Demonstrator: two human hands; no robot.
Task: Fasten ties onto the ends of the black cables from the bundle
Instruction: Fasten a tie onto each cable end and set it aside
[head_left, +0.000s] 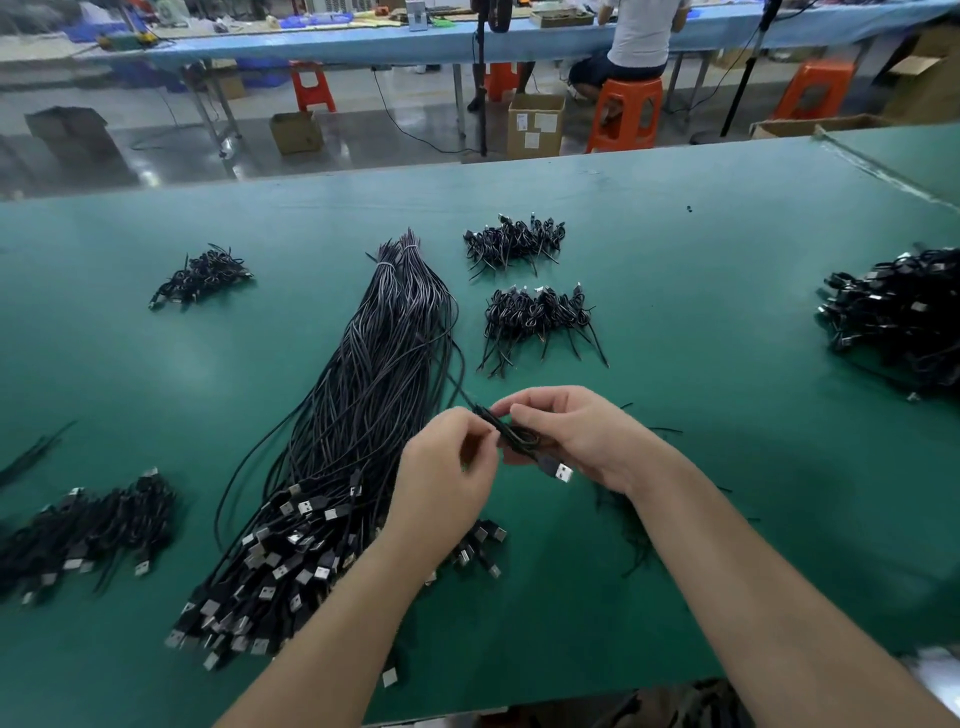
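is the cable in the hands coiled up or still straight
Coiled: the cable is folded into short loops between the left hand and right hand.

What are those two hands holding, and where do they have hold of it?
A coiled black cable. The right hand grips the coil near its USB plug; the left hand pinches the coil's other side.

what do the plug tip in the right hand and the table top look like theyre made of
Plug tip: looks like bare metal, silvery with a bright glint, on a black, probably plastic, body. Table top: green matte sheet, perhaps rubber or vinyl matting; soft sheen, no grain.
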